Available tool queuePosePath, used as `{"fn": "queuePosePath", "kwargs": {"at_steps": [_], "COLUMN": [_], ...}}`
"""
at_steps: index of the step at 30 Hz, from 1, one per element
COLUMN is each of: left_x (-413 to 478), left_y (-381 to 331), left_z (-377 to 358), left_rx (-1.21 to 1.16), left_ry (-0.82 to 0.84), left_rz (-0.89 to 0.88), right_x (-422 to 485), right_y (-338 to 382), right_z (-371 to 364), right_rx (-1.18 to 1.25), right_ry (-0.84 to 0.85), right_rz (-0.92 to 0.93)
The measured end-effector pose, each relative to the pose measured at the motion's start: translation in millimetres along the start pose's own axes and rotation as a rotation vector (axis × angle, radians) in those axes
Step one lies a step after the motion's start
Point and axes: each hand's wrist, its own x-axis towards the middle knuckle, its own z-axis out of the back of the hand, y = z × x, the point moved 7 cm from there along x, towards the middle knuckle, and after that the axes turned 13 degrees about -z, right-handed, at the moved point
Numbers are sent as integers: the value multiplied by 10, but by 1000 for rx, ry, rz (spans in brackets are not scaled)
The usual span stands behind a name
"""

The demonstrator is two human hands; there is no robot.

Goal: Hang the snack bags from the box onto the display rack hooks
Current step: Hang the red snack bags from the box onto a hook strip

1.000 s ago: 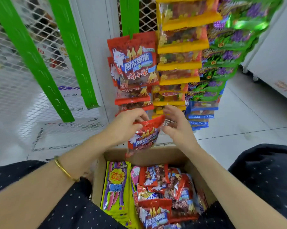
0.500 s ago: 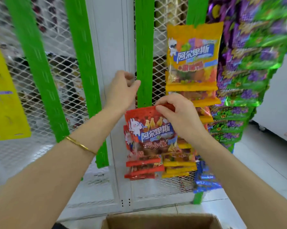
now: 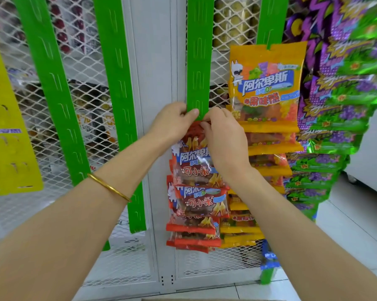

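A red snack bag [image 3: 194, 161] hangs against a green display strip [image 3: 198, 61], its top edge level with the strip's lower visible end. My right hand [image 3: 222, 135] pinches the bag's top edge. My left hand [image 3: 172, 124] grips the green strip, thumb pressed across its front just above the bag. More red snack bags [image 3: 201, 202] hang in a column below on the same strip. The hook itself is hidden behind my fingers. Only a thin sliver of the box [image 3: 205, 299] shows at the bottom edge.
Orange snack bags [image 3: 268, 88] hang in a column to the right, with purple-green bags [image 3: 344, 109] beyond them. Bare green strips [image 3: 115, 83] and a yellow strip [image 3: 7, 127] hang on the white mesh rack [image 3: 157, 61] to the left. Tiled floor lies at the lower right.
The red bag rose from the box to the strip. My left hand moved from the white post onto the green strip, and my right hand brought the bag's top up to it.
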Motion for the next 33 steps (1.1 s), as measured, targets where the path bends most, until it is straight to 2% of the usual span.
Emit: {"fn": "queuePosePath", "kwargs": {"at_steps": [7,11,15,22,24,26,27,29,30,33], "left_x": [-18,-77,-170,-398,-601,-925,-1120,-1539,-1734,-2257], "left_y": [15,54,100,165,179,169,188,279,344,621], "left_z": [-6,-30,-50,-27,15,36,-9,-237,-395,-949], "left_rx": [-26,-86,-103,-61,30,99,99,51,25,-48], "left_ry": [13,32,21,-102,-221,-371,-415,-388,-329,-56], "left_rz": [50,43,-10,-95,-140,-192,-198,-182,-172,-77], "right_x": [-81,-210,-262,-455,-630,-886,-1048,-1427,-1629,-2443], "right_y": [-44,-120,-193,-92,-119,-232,-321,-558,-707,-1314], "right_z": [-71,-176,-236,53,184,258,245,89,-53,-658], "right_rx": [-51,-56,-110,-111,-135,-80,-41,-4,3,-1], "right_ry": [47,104,92,-172,-274,-302,-271,-101,48,702], "right_rz": [5,15,20,133,174,156,130,56,3,-249]}}
